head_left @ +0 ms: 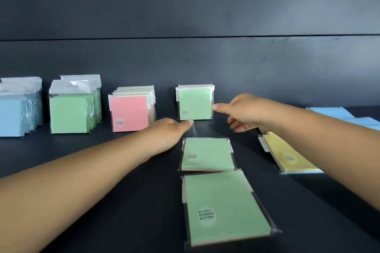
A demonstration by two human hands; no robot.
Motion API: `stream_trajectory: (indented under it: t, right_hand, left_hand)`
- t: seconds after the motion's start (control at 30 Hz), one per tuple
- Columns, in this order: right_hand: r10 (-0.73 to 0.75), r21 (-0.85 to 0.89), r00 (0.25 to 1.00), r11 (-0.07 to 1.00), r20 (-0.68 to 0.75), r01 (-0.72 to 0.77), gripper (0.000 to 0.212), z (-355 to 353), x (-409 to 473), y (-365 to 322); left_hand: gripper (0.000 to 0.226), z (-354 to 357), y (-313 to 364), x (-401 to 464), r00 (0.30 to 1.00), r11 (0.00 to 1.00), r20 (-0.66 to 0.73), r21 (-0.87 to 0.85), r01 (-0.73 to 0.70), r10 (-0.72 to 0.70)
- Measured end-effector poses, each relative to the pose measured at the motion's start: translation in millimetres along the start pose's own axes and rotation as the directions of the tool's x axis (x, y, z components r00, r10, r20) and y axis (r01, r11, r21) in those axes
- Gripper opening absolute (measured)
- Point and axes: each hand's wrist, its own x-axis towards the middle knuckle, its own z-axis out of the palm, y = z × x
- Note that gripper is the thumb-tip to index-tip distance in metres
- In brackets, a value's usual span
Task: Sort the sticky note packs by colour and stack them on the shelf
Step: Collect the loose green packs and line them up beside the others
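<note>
Nearest pack: green sticky note pack (225, 207) is laid flat on the dark shelf (123, 201), closest to the camera, a round label on its face.
Left hand (168, 132): extended forward over the shelf, palm down, fingers straight; nothing is held. Its fingertips are placed just below the lower left corner of the upright green pack (195, 102).
Right hand (246, 112): extended forward, index finger straight, its tip set at the right edge of the upright green pack; whether contact is made cannot be told. The remaining fingers are loosely curled; nothing is gripped.
Far left row: blue packs (14, 115) are stood upright against the back wall (185, 57).
Second row: green packs (70, 116) are stood upright beside the blue ones.
Third row: packs fronted by a pink pack (129, 114) are stood upright.
Centre, flat: a second green pack (207, 154) is laid between the nearest pack and the upright one.
Right side: a yellow pack (287, 155) is laid flat, partly covered by the right forearm.
Far right: blue packs (345, 118) are laid flat.
</note>
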Motion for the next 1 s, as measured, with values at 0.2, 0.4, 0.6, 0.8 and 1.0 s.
stream_trajectory:
  t: [0.2, 0.4, 0.6, 0.8, 1.0]
  right_hand:
    - [0.109, 0.370, 0.968, 0.910, 0.224, -0.188, 0.065, 2, -49, 2]
    - [0.033, 0.694, 0.996, 0.715, 0.087, -0.084, 0.017, 29, -54, -5]
    - [-0.125, 0.765, 0.992, 0.637, -0.016, 0.093, 0.010, 26, -55, 2]
    - [-0.177, 0.582, 0.983, 0.794, -0.054, 0.175, 0.022, 16, -96, 7]
    - [-0.035, -0.521, 0.996, 0.850, 0.088, 0.075, 0.072, 19, -141, 38]
  left_hand:
    - [0.048, 6, -1, -40, 0.990, 0.997, 0.137, 0.071, 0.009, -0.019]
    - [0.025, 17, 20, -32, 0.994, 0.859, -0.113, -0.508, -0.063, 0.006]
    - [0.031, 13, 19, -46, 0.998, 0.606, 0.003, -0.795, 0.039, -0.061]
    - [0.021, -9, 12, -82, 0.999, 0.583, 0.048, -0.811, 0.053, -0.023]
    - [0.027, -15, -13, -118, 0.999, 0.473, 0.020, -0.880, 0.040, -0.048]
